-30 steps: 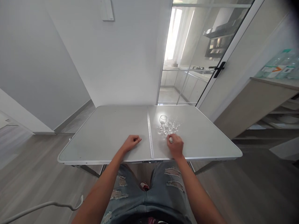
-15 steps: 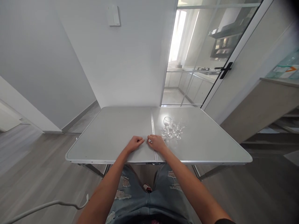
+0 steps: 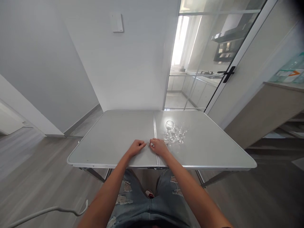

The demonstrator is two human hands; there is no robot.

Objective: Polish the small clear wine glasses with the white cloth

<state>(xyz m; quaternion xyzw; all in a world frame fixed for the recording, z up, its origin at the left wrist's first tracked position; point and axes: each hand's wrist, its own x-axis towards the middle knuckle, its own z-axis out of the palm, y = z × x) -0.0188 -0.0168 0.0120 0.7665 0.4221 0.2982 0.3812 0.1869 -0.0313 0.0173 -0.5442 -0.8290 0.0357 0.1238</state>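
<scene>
My left hand (image 3: 137, 147) rests on the grey folding table (image 3: 114, 129), left of its centre seam, with fingers curled closed and nothing visible in them. Close beside it, my right hand (image 3: 158, 146) lies across the seam, its fingers also closed. A small pale patch shows between the right fingers; I cannot make out what it is. Just beyond the right hand stands a cluster of several clear stemmed glasses. The wine glass (image 3: 169, 124) at its back left has a round bowl and is upright. The other glasses (image 3: 180, 136) overlap and their outlines are faint.
A plain wall (image 3: 133, 79) meets the table's far edge. A glazed door with a black handle (image 3: 229, 74) stands at the back right. Shelving (image 3: 268, 107) with a large clear bottle (image 3: 291, 71) is on the right. A pale cable (image 3: 54, 208) hangs at lower left.
The view has tilted slightly up, so the table and glasses sit a little lower in the picture. Both hands keep nearly the same place and closed shape.
</scene>
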